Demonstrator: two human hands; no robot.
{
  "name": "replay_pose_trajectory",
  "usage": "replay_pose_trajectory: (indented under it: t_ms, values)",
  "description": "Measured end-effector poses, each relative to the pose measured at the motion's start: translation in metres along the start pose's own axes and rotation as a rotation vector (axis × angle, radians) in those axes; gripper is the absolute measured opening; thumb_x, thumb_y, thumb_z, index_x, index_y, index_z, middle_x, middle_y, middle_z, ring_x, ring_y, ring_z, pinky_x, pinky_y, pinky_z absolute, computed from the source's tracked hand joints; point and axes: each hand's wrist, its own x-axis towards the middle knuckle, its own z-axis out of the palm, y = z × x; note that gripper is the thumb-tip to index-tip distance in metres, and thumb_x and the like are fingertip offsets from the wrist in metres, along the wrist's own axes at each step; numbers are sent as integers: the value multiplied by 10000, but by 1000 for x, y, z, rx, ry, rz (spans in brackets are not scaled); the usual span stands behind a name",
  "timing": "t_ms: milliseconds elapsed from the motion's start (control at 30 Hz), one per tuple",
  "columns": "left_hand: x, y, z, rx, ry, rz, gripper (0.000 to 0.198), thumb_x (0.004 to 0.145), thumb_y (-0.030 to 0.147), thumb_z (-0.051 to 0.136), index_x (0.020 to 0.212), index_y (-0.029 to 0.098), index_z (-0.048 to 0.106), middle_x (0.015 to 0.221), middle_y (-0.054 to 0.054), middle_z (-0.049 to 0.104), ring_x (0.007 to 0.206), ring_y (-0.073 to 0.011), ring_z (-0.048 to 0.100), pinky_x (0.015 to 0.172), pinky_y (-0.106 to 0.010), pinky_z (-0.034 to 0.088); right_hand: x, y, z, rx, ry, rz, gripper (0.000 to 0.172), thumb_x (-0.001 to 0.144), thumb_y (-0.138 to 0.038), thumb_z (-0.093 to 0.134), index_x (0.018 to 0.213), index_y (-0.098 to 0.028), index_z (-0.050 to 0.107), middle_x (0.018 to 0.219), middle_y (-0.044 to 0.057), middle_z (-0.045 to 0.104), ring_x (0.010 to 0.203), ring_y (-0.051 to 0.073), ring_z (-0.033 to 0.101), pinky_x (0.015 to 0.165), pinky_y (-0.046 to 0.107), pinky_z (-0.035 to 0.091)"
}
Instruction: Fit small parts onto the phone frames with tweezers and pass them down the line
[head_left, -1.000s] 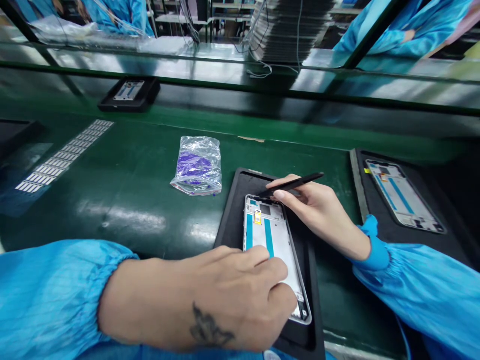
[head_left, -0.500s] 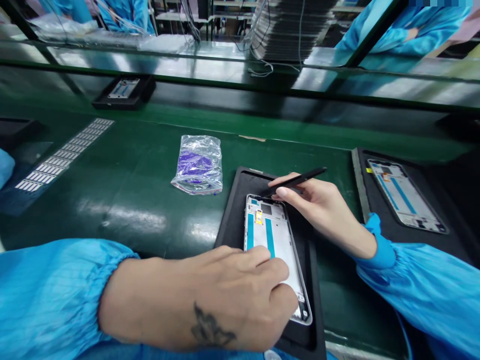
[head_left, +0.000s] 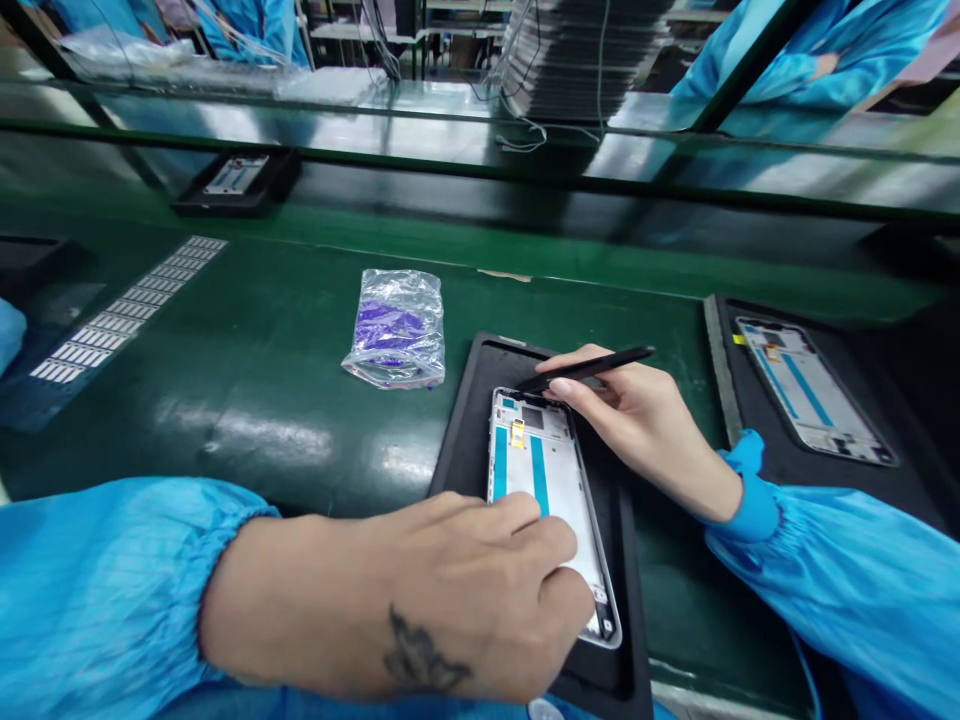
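A silver phone frame (head_left: 551,450) with two blue strips and a small yellow flex piece lies tilted in a black tray (head_left: 469,400). My left hand (head_left: 450,590) lies over the frame's lower half, fingers curled and fingertips hidden beneath it. Whatever those fingers hold cannot be seen. At the frame's top edge, my right hand (head_left: 626,400) pinches a slim black pen-shaped tool (head_left: 600,368). The tool's thin end points down to the left, at the dark top edge of the frame. Whether it touches is too small to tell.
A clear zip bag (head_left: 397,328) with purple contents lies behind the tray. To the right, a second black tray (head_left: 724,380) holds another phone frame (head_left: 817,390). A sheet of white labels (head_left: 127,310) lies left. Further back, a dark tray (head_left: 240,190) holds a frame.
The black tool has tipped a little flatter in my right hand, and that wrist has shifted slightly left. The far tray has moved slightly left. My left hand has hardly moved.
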Motion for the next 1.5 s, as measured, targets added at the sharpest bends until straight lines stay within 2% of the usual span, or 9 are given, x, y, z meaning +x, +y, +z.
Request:
replay_pose_trajectory:
  t_ms: [267, 433, 600, 700, 867, 1033, 1200, 1333, 1500]
  values:
    - [0, -3, -14, -14, -48, 36, 111, 974, 143, 479, 869, 148, 517, 836, -40, 464, 710, -173, 405, 546, -294, 403, -1, 0, -1, -118, -11, -120, 173, 951, -322, 578, 1006, -233, 716, 1007, 53, 741, 816, 212, 708, 727, 362, 570]
    - [0, -6, -15, -32, -124, 55, 96, 972, 142, 491, 884, 137, 531, 846, -40, 474, 712, -176, 412, 530, -304, 413, -2, 0, -3, -42, 4, -60, 201, 940, -371, 591, 1023, -243, 722, 1015, 56, 739, 807, 214, 712, 697, 359, 593]
    - [-5, -9, 11, 34, -117, 55, 109, 951, 67, 502, 871, 138, 524, 832, -29, 466, 717, -170, 436, 529, -297, 386, -7, -5, -15, 183, 137, 91, 227, 905, -435, 651, 962, -227, 723, 1036, 55, 732, 859, 217, 740, 800, 370, 633]
    - [-8, -12, 16, 55, -120, 41, 120, 961, 94, 520, 856, 152, 517, 835, -25, 473, 733, -171, 457, 564, -303, 392, -15, -7, -26, 212, 194, 144, 226, 887, -452, 674, 960, -245, 725, 1039, 51, 739, 835, 216, 751, 786, 375, 642]
    - [-12, -8, -1, -74, -202, 115, 284, 987, 439, 583, 877, 183, 528, 832, -18, 518, 682, -158, 453, 566, -306, 394, -37, -4, -47, 121, 329, 157, 257, 880, -487, 667, 1002, -270, 731, 928, 25, 748, 763, 207, 756, 779, 374, 615]
    - [-12, -5, 2, 10, -288, 156, 114, 956, 168, 582, 862, 182, 520, 760, 3, 523, 622, -147, 443, 549, -310, 365, -55, 2, -64, 77, 477, 209, 293, 862, -527, 676, 1015, -287, 748, 857, 27, 756, 782, 230, 760, 768, 370, 585]
    - [21, -49, 7, 184, -337, 48, 44, 990, 188, 503, 952, 176, 520, 874, -29, 608, 709, -177, 566, 530, -299, 373, -62, 4, -71, 133, 527, 201, 308, 857, -530, 679, 1009, -268, 737, 853, 33, 757, 787, 226, 756, 784, 365, 580]
    - [73, -107, 0, 350, -427, -105, 138, 1033, 267, 462, 1035, 168, 559, 1003, -65, 662, 823, -187, 643, 653, -279, 464, -67, 3, -70, 202, 471, 179, 356, 850, -570, 666, 973, -241, 719, 932, 50, 747, 788, 215, 747, 784, 361, 595]
    - [131, -189, -7, 502, -397, -207, 207, 1018, 226, 465, 1140, 122, 595, 1054, -140, 684, 895, -245, 667, 718, -316, 491, -72, 6, -66, 172, 410, 114, 357, 882, -559, 628, 964, -226, 728, 950, 71, 743, 824, 213, 725, 726, 334, 585]
